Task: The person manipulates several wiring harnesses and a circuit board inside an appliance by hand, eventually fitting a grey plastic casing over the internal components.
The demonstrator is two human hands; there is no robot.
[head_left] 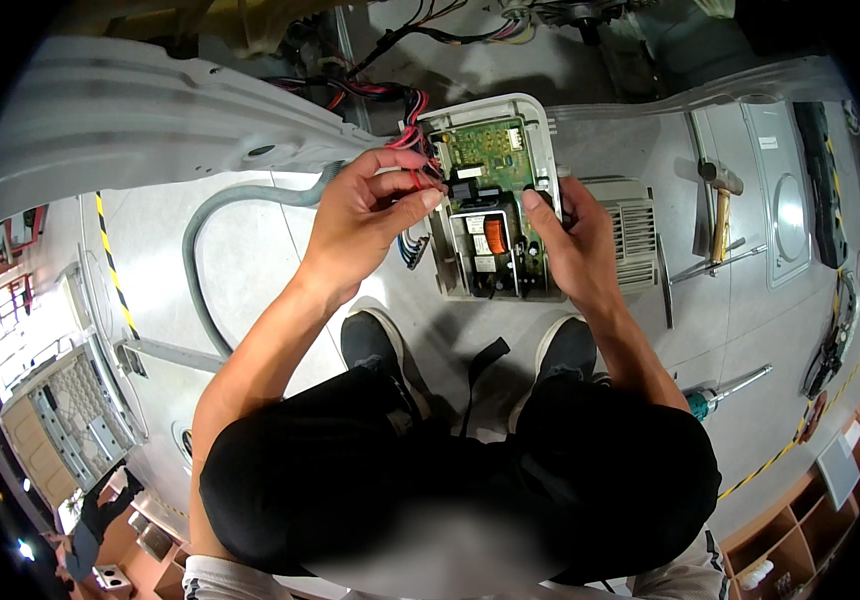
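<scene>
An off-white plastic casing [547, 135] lies uncovered in front of me, with a green circuit board [491, 148] inside. On the board sits a dark frame holding a copper-coloured coil [495, 237]. At the casing's left edge my left hand [365, 218] is closed in a pinch on a red wire [416, 180]; the wire's tip is hidden by the fingers. Below that hand hangs a bundle of wires with a loose connector end [413, 250]. My right hand [582, 238] grips the casing's right side, thumb over the rim, fingers mostly hidden.
Pink and black wires [414, 112] run up into a large grey metal housing [180, 110]. A grey hose [195, 240] curves at the left. Rightward lie a vented cover [635, 240], a hammer [721, 215], a flat panel [788, 200] and a green power tool [702, 402].
</scene>
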